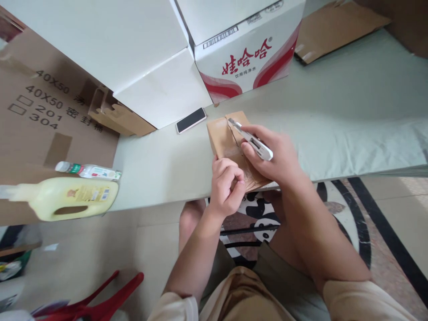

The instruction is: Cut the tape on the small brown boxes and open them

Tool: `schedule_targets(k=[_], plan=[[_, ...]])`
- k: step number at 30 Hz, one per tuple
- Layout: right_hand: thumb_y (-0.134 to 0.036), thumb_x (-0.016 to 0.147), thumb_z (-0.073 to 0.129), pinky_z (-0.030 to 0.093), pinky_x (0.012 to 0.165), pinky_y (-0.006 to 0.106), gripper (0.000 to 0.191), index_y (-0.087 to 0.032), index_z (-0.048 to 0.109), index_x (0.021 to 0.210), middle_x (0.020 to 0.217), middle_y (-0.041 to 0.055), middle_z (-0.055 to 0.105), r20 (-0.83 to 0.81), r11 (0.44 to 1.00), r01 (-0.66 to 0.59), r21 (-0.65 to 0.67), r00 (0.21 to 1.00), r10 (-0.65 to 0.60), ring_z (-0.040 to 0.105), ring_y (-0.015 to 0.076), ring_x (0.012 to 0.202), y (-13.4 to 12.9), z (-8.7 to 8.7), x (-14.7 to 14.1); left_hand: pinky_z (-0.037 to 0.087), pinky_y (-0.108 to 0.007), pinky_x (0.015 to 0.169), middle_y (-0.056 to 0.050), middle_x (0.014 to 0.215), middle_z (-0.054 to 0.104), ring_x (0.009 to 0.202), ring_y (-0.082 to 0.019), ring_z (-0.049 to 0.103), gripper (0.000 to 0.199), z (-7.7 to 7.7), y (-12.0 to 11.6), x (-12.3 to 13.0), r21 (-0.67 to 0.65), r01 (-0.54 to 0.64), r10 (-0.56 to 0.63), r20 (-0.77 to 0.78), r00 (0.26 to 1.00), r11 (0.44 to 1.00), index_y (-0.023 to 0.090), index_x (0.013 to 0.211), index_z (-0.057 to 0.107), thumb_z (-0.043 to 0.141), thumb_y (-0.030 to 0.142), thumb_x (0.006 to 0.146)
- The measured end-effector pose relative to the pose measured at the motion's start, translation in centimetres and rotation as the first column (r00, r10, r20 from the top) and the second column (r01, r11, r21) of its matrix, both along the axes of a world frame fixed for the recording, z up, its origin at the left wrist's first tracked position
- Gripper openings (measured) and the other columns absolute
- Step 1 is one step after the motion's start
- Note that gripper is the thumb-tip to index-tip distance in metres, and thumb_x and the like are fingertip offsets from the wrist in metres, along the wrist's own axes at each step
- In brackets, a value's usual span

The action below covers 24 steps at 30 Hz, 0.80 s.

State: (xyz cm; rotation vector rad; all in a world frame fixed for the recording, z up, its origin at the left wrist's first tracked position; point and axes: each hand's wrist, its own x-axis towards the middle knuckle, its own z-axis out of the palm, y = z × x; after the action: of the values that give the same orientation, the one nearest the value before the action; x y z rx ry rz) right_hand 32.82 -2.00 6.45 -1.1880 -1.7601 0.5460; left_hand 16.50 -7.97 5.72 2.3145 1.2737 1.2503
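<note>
A small brown cardboard box [222,139] lies near the front edge of the cloth-covered table [150,169]. A dark slit runs along its top face. My right hand [272,151] is closed round a white utility knife [256,143], whose tip lies over the upper end of the slit. At the box's lower left, my left hand [228,185] has its fingers curled against the cardboard, holding the near side. Just left of the box and farther back rests a flat dark-topped object with a white rim [191,121].
White cartons [187,84] and a red-and-white carton [247,67] stand behind. At left are a yellow jug [73,198], a small bottle [88,170] and a large brown carton [43,102]. Flattened cardboard [337,29] lies at the back right.
</note>
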Motion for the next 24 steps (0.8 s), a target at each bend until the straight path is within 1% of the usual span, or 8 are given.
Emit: schedule_targets(k=[3,5,8,11,13,17,20,24], plan=[[-0.037,0.092,0.053,0.047,0.067,0.032,0.038,-0.021,0.073,0.121,0.089,0.0058,0.079,0.041,1.0,0.009,-0.008,0.999,-0.008,0.07,0.0213,0.074,-0.1,0.1,0.0,0.042,-0.045,0.097,0.0,0.082,0.054,0.084,-0.02,0.054,0.013,0.0,0.0,0.0,-0.001,0.008,-0.008,0.025,1.0,1.0,0.024,0.083,0.044,0.05,0.015,0.09],[-0.036,0.092,0.052,0.046,0.068,0.031,0.037,-0.022,0.074,0.12,0.092,0.0062,0.079,0.074,1.0,0.021,0.004,0.997,-0.022,0.07,0.0217,0.077,-0.4,0.3,0.0,0.042,-0.045,0.098,0.0,0.082,0.054,0.083,-0.02,0.054,0.013,0.0,0.0,0.0,-0.001,0.005,-0.005,0.026,1.0,1.0,0.025,0.083,0.044,0.05,0.015,0.089],[-0.034,0.093,0.051,0.043,0.066,0.031,0.039,-0.024,0.073,0.124,0.102,0.0068,0.078,0.191,0.999,0.04,0.01,0.981,-0.041,0.069,0.0222,0.082,-0.8,0.9,-0.2,0.043,-0.046,0.097,-0.001,0.082,0.054,0.083,-0.02,0.054,0.012,-0.1,0.0,0.0,0.002,-0.001,0.001,0.012,1.0,1.0,0.025,0.083,0.045,0.05,0.015,0.088],[-0.034,0.095,0.05,0.038,0.061,0.031,0.042,-0.026,0.07,0.131,0.107,0.0068,0.076,0.313,0.998,0.06,-0.016,0.948,-0.052,0.065,0.0209,0.079,-1.1,1.2,-0.5,0.044,-0.045,0.095,-0.001,0.082,0.053,0.083,-0.02,0.053,0.012,-0.1,0.0,-0.1,0.005,-0.009,0.009,0.009,1.0,1.0,0.025,0.083,0.045,0.05,0.015,0.087],[-0.034,0.097,0.049,0.035,0.059,0.031,0.043,-0.027,0.069,0.134,0.11,0.0071,0.074,0.356,0.997,0.061,-0.038,0.934,-0.044,0.063,0.0202,0.077,-1.1,1.3,-0.7,0.044,-0.045,0.096,-0.001,0.082,0.053,0.082,-0.02,0.053,0.012,-0.1,0.0,0.0,0.006,-0.006,0.005,0.021,1.0,1.0,0.025,0.082,0.045,0.05,0.014,0.087],[-0.036,0.098,0.05,0.034,0.058,0.031,0.045,-0.028,0.066,0.139,0.117,0.0081,0.073,0.369,0.996,0.037,-0.082,0.929,-0.005,0.063,0.0204,0.078,-1.0,1.4,-0.9,0.043,-0.044,0.096,0.0,0.083,0.052,0.083,-0.019,0.053,0.014,-0.2,-0.1,-0.1,0.006,0.007,-0.007,0.043,0.999,1.0,0.024,0.082,0.045,0.051,0.013,0.087],[-0.038,0.098,0.05,0.035,0.059,0.031,0.045,-0.027,0.067,0.139,0.116,0.0087,0.074,0.354,0.995,0.026,-0.095,0.935,0.01,0.064,0.0215,0.08,-0.8,1.4,-1.0,0.043,-0.046,0.097,-0.001,0.083,0.053,0.084,-0.02,0.053,0.013,-0.3,-0.1,-0.2,-0.002,0.008,-0.008,0.042,0.999,1.0,0.025,0.082,0.045,0.05,0.013,0.088],[-0.038,0.098,0.049,0.036,0.061,0.032,0.044,-0.025,0.068,0.135,0.116,0.0089,0.076,0.338,0.996,0.01,-0.083,0.941,0.019,0.066,0.0229,0.083,-0.7,1.4,-1.1,0.044,-0.047,0.095,-0.001,0.082,0.054,0.083,-0.021,0.054,0.013,-0.4,-0.2,-0.3,-0.014,0.0,0.0,0.049,0.999,1.0,0.025,0.081,0.045,0.05,0.015,0.088]])
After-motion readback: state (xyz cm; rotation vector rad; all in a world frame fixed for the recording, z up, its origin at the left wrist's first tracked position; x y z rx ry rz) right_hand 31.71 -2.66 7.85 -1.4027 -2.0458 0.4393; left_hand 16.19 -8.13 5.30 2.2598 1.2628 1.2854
